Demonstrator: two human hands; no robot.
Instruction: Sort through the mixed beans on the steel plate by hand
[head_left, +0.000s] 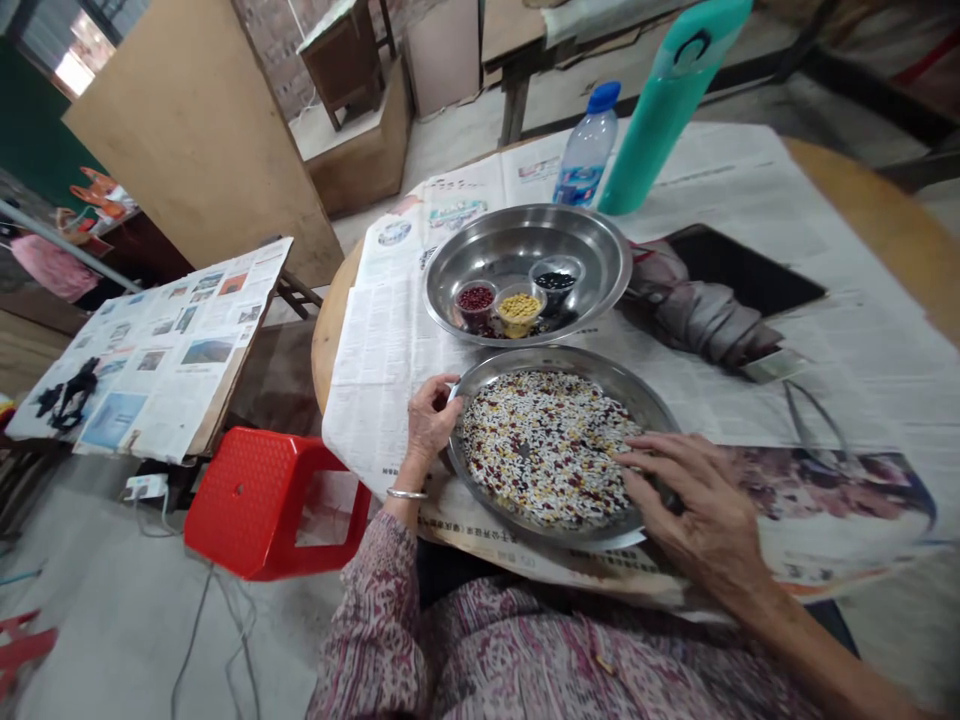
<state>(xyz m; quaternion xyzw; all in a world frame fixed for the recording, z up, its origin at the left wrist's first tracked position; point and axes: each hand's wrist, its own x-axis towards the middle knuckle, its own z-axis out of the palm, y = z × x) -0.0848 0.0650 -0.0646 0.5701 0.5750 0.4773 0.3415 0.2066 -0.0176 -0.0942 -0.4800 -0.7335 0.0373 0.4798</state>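
A round steel tray [480, 378] of mixed white, red, yellow and black beans lies on the newspaper in front of me. My left hand [430, 420] grips the tray's left rim, fingers curled over the edge. Over the tray's right side rests my right hand [694, 505], its fingers stretched out onto the beans. Behind it a second steel tray [600, 250] holds three small cups: red beans [475, 300], yellow beans [520, 307] and black beans [556, 281].
A teal flask [660, 110] and a plastic water bottle [586, 150] stand at the table's far side. A grey folded umbrella [697, 310] lies to the right. A red plastic stool [262, 505] stands on the floor at left, beside a newspaper-covered board [157, 350].
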